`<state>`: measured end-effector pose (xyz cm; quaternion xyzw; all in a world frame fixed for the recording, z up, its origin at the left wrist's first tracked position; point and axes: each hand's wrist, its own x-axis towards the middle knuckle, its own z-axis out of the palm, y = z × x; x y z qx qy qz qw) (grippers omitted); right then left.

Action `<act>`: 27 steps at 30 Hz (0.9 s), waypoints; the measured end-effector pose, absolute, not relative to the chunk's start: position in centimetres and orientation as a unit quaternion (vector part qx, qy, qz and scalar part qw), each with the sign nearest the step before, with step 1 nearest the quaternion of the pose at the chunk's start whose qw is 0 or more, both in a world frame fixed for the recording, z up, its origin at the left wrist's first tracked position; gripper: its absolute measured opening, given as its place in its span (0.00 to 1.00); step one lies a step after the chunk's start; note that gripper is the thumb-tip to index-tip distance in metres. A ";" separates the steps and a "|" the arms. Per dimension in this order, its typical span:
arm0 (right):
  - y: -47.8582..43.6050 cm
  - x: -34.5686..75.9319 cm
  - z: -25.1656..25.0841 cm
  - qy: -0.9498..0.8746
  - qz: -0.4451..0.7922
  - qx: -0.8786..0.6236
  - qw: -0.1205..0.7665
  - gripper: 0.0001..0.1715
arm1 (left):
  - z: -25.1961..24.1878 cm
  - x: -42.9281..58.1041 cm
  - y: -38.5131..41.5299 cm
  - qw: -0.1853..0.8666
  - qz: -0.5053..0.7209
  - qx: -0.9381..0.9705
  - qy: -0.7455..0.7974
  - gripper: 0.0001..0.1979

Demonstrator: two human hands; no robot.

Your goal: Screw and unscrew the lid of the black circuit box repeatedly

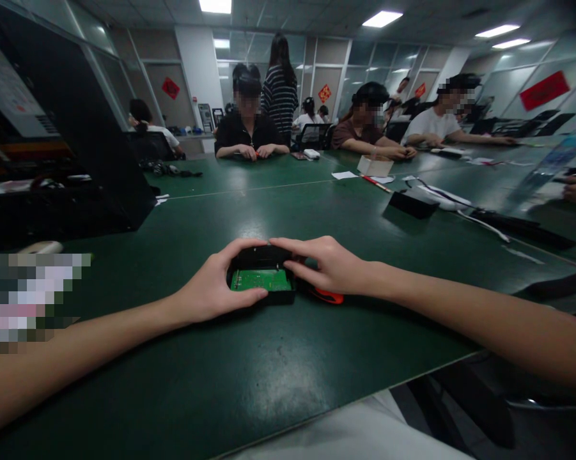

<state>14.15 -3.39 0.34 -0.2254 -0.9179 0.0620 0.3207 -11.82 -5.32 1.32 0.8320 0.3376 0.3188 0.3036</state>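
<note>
A small black case point(282, 298) sits on the green table, with a green circuit board point(259, 280) lying inside it. My left hand point(215, 281) grips the case from the left, thumb along its near edge and fingers round the far side. At the right, my right hand point(323, 262) has its fingers on a black upright part point(261, 255) at the back of the case; whether that part is a joined lid or a separate piece, I cannot tell. An orange and black object point(330, 296) lies under my right hand, partly hidden.
A large black box-like frame point(100, 140) stands at the left. Toward the right are a black block point(412, 204), a red pen point(376, 184), a cardboard box point(375, 166), cables and a clear bottle point(556, 156). Several people sit across the table point(211, 214).
</note>
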 end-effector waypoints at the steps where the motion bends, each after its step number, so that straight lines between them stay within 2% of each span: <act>1: -3.4 14.2 0.3 -0.918 0.064 -0.230 0.316 0.28 | 1.3 -11.8 -5.3 0.309 0.317 0.831 0.336 0.34; 12: -3.3 14.2 0.4 -0.920 0.078 -0.248 0.294 0.29 | 1.1 -11.9 -4.9 0.320 0.306 0.828 0.344 0.35; 16: -3.2 14.1 0.5 -0.921 0.084 -0.258 0.281 0.29 | 1.0 -12.0 -4.9 0.345 0.310 0.813 0.352 0.39; 18: -3.2 14.1 0.5 -0.920 0.090 -0.261 0.277 0.29 | 1.0 -12.0 -4.7 0.376 0.318 0.791 0.363 0.35; 22: -3.0 14.1 0.5 -0.920 0.102 -0.258 0.278 0.29 | 0.8 -12.0 -4.0 0.429 0.368 0.727 0.389 0.20; 27: -3.4 13.9 0.8 -0.927 0.117 -0.231 0.271 0.36 | 0.5 -11.7 -3.1 0.538 0.443 0.597 0.398 0.18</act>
